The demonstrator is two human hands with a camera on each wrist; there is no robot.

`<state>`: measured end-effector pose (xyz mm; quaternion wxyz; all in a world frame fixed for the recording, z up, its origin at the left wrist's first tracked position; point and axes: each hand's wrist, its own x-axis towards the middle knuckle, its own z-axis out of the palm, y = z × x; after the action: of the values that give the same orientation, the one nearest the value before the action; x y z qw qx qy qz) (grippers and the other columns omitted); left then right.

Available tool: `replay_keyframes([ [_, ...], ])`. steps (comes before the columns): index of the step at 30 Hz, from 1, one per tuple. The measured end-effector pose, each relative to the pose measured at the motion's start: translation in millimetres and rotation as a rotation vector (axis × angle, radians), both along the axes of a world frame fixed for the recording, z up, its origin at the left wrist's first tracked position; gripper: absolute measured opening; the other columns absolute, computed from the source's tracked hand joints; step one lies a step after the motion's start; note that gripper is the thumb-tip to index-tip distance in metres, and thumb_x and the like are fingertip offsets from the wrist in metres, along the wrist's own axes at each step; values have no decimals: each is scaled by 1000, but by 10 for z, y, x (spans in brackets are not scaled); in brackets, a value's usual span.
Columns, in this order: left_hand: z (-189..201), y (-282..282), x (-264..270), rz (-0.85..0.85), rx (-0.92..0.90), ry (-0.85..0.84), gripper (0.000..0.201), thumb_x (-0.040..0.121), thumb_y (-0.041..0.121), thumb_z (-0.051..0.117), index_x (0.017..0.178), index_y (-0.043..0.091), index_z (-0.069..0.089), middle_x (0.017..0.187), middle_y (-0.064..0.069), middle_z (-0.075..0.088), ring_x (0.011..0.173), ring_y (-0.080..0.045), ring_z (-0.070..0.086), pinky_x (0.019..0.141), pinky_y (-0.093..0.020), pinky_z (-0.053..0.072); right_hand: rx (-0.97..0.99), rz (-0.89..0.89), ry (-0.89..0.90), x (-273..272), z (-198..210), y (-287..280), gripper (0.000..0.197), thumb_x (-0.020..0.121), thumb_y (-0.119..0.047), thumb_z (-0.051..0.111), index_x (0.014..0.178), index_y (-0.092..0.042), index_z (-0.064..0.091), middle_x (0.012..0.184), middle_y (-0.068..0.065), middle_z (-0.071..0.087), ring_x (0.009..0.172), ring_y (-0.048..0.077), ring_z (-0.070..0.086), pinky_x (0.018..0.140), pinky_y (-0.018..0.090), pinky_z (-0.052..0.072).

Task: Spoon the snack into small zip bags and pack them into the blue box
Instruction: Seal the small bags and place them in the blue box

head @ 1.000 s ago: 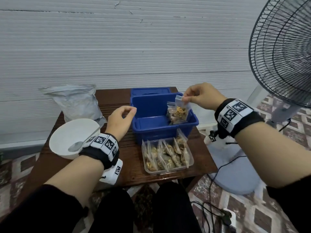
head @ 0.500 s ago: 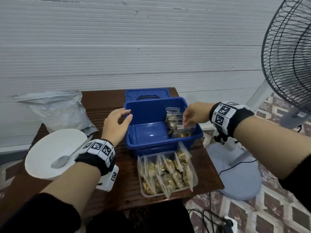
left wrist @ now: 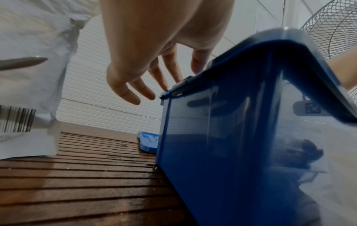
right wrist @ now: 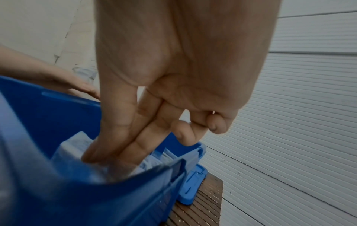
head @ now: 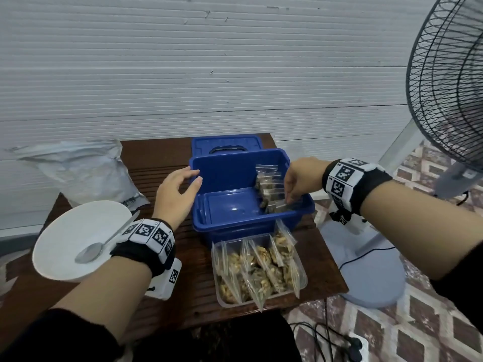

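Blue box [head: 243,220] and blue lid [head: 226,143]; dark brown slatted tabletop [head: 162,176]; white bowl [head: 65,231]; black-and-white square-patterned wristbands [head: 150,235]; floor tiles [head: 431,333] with maroon-and-white diamonds; yellowish-brown snack [head: 261,270].

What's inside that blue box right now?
A row of filled zip bags stands along the right side of the blue box, and the right hand reaches in at the nearest one. The rest of the floor is bare. The bags' lower parts are hidden.

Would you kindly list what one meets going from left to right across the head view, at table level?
White bowl with spoon → left hand → blue box → right hand → fan base.
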<state>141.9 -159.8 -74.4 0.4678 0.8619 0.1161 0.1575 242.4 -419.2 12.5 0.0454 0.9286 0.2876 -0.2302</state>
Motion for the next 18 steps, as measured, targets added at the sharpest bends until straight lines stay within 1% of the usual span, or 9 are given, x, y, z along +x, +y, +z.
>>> replay_keyframes([
  [2,-1,-9,1,-2,-5,2,29,96,28,58,122,19,65,135,4,54,114,1,43,98,-18,31,-17,-2,-10,-18,-43,12,10,74,-33,78,80,-27,74,81,-9,68,81,10,59,69,25,47],
  [4,0,-10,0,-2,-18,5,29,95,27,58,123,18,65,136,4,53,114,1,44,98,-17,31,-23,2,-27,-25,-90,21,14,72,-36,80,80,-25,75,84,-7,71,82,11,61,73,28,50],
  [7,14,2,-8,-12,-30,19,30,96,28,58,123,19,64,136,5,53,114,2,44,94,-12,30,-2,-14,-18,-19,-77,10,17,72,-37,80,82,-24,76,86,-7,72,78,8,59,68,25,46],
  [9,31,7,-16,-16,-37,29,30,96,29,58,123,20,64,137,5,53,114,2,44,93,-9,30,10,-30,1,-25,-38,-10,18,72,-37,80,84,-23,76,84,-9,71,77,6,57,66,22,44],
  [11,54,2,-41,-22,-45,41,30,95,30,58,124,21,64,138,5,52,116,-1,45,98,-16,32,30,-40,3,-46,1,-27,20,71,-37,80,85,-24,77,82,-9,69,76,6,56,66,22,44],
  [13,82,-20,-78,-29,-54,52,31,95,31,59,124,22,63,139,5,52,122,-6,47,105,-23,34,77,-58,-6,-73,33,-42,22,73,-37,79,89,-22,77,83,-8,69,78,7,57,71,24,46],
  [14,98,-35,-99,-34,-58,58,32,94,31,59,125,22,62,139,5,52,125,-9,47,106,-25,34,114,-73,-11,-90,48,-49,23,74,-36,78,91,-21,76,82,-8,68,78,7,57,73,25,46],
  [17,149,-89,-183,-55,-48,66,34,94,29,60,128,22,61,140,5,51,128,-8,44,102,-20,31,244,-124,-33,-187,93,-74,21,79,-34,75,90,-17,75,74,-13,63,74,5,56,75,27,48],
  [18,162,-107,-215,-60,-37,66,35,94,29,60,128,22,60,141,4,51,129,-8,43,101,-19,30,286,-135,-40,-244,103,-81,20,80,-33,74,89,-15,75,73,-13,63,73,5,56,76,28,49],
])
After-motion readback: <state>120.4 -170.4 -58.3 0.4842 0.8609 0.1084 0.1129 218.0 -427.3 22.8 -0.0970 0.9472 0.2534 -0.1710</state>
